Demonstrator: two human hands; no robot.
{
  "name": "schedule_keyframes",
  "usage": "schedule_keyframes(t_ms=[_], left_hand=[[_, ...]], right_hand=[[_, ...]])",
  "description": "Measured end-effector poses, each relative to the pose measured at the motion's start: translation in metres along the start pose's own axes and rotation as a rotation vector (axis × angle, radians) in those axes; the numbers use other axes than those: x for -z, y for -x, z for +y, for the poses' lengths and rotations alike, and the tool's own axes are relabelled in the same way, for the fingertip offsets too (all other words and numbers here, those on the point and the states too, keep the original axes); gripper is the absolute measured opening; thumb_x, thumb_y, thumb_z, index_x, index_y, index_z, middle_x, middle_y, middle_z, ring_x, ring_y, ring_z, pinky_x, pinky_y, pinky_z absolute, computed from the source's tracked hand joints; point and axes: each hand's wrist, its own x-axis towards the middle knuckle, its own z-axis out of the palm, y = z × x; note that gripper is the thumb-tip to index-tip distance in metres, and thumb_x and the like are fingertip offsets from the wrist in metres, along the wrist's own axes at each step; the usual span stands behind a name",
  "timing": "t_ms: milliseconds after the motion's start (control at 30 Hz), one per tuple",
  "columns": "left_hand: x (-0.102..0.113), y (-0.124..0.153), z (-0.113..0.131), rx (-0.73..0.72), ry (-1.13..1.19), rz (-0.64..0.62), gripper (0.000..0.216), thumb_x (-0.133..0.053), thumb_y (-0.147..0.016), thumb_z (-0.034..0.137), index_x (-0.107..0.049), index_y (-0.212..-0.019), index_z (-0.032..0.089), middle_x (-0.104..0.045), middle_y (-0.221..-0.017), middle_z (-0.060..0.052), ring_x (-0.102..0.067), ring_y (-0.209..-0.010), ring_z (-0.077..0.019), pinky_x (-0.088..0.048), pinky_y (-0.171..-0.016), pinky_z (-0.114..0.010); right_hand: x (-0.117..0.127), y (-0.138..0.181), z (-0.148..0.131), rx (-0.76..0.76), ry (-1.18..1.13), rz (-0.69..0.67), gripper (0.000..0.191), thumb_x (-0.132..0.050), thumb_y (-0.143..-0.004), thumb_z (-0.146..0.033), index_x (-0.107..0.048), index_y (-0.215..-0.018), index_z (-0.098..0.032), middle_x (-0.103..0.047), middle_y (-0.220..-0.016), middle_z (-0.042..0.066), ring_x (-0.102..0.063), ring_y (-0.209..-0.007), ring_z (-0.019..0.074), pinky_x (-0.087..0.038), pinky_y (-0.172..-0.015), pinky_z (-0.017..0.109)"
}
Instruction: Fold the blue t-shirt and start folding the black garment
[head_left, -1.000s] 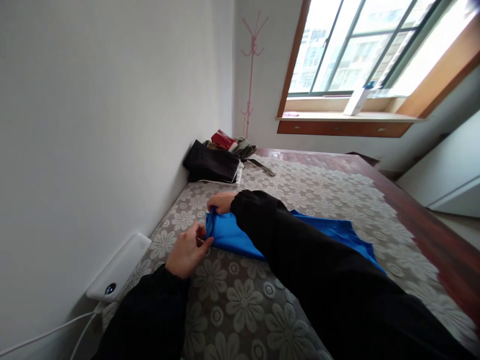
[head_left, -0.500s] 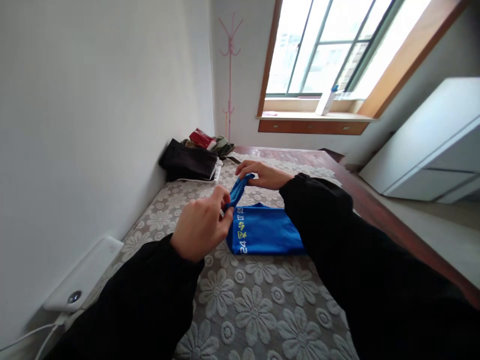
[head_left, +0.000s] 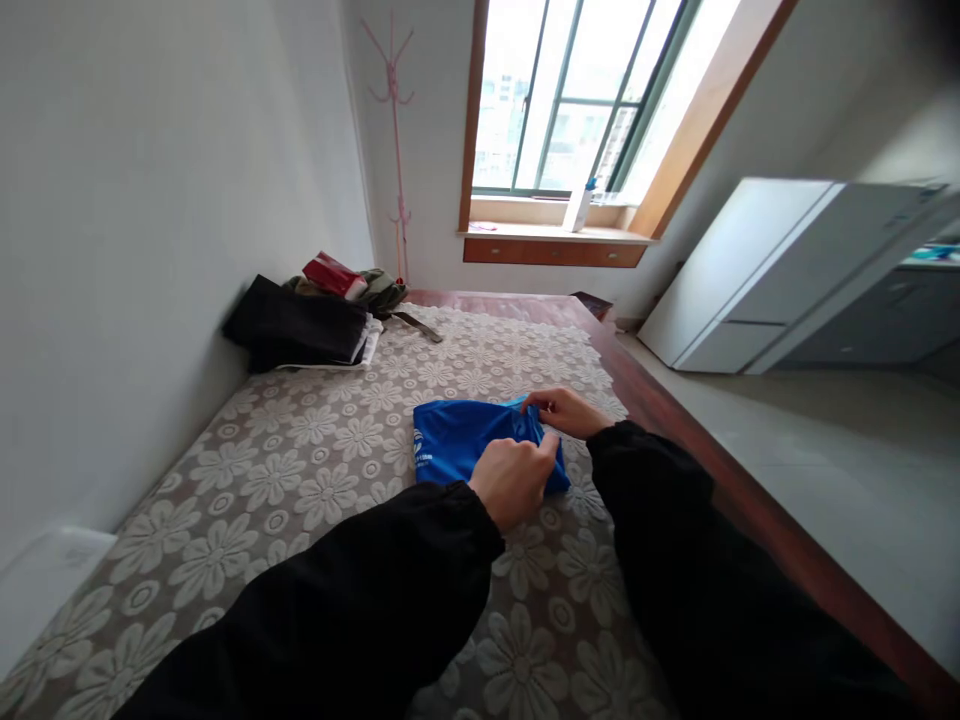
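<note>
A folded blue shirt with white print at its left end lies on the floral cover. My left hand is closed on the shirt's near right part, its index finger toward the right edge; some of the fingertips are hidden. At the far right corner, my right hand pinches the cloth between thumb and fingers. A light blue strip of fabric shows beside the right fingertips. Creases run through the cloth between both hands.
Folded black clothing and a red packet are piled against the left wall. A reddish wooden edge borders the cover on the right. Beyond stand a pink coat rack, a window and a white fridge.
Both hands have moved from the shirt's left end to its right end. The lifted part is down, and different print shows on the left. The view has turned right.
</note>
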Motion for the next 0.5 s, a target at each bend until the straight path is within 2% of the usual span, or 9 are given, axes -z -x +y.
schedule_keyframes(t_ms=[100, 200, 333, 400, 500], left_hand=[[-0.023, 0.005, -0.001, -0.031, 0.125, -0.026, 0.034, -0.056, -0.102, 0.031, -0.052, -0.132, 0.016, -0.076, -0.101, -0.011, -0.076, -0.092, -0.0332, -0.059, -0.073, -0.038], [-0.03, 0.019, -0.012, -0.125, 0.269, -0.023, 0.044, -0.063, -0.101, 0.034, -0.05, -0.141, 0.021, -0.074, -0.119, -0.008, -0.073, -0.11, -0.0292, -0.06, -0.086, -0.037], [-0.031, 0.037, -0.04, -0.166, 0.346, 0.055, 0.029, -0.06, -0.102, 0.034, -0.063, -0.129, 0.023, -0.069, -0.136, -0.004, -0.064, -0.125, -0.025, -0.056, -0.104, -0.039], [-0.035, 0.043, -0.057, -0.155, 0.338, 0.094, 0.032, -0.061, -0.101, 0.037, -0.065, -0.13, 0.023, -0.065, -0.144, -0.004, -0.058, -0.134, -0.0257, -0.051, -0.114, -0.042], [-0.05, 0.046, -0.078, -0.15, 0.272, 0.089, 0.058, -0.067, -0.096, 0.046, -0.056, -0.148, 0.023, -0.047, -0.163, -0.008, -0.039, -0.153, -0.0329, -0.03, -0.13, -0.057]], right_hand=[[-0.014, 0.011, 0.013, -0.063, -0.09, 0.067, 0.043, -0.048, -0.074, -0.022, -0.077, -0.104, -0.014, -0.062, -0.078, 0.001, -0.05, -0.064, 0.0128, -0.04, -0.066, 0.023], [-0.025, 0.017, 0.02, -0.118, -0.236, 0.145, 0.039, -0.048, -0.073, -0.03, -0.076, -0.097, -0.015, -0.062, -0.078, 0.003, -0.052, -0.068, 0.0159, -0.042, -0.065, 0.025], [-0.029, 0.019, 0.022, -0.141, -0.322, 0.175, 0.044, -0.045, -0.083, -0.048, -0.072, -0.095, -0.015, -0.058, -0.076, 0.003, -0.051, -0.068, 0.0176, -0.042, -0.064, 0.027], [-0.028, 0.019, 0.02, -0.155, -0.316, 0.175, 0.048, -0.051, -0.087, -0.059, -0.069, -0.093, -0.016, -0.055, -0.075, 0.002, -0.05, -0.068, 0.017, -0.041, -0.063, 0.027], [-0.026, 0.018, 0.019, -0.171, -0.281, 0.159, 0.051, -0.07, -0.079, -0.066, -0.064, -0.086, -0.016, -0.057, -0.079, 0.002, -0.052, -0.072, 0.0167, -0.043, -0.067, 0.027]])
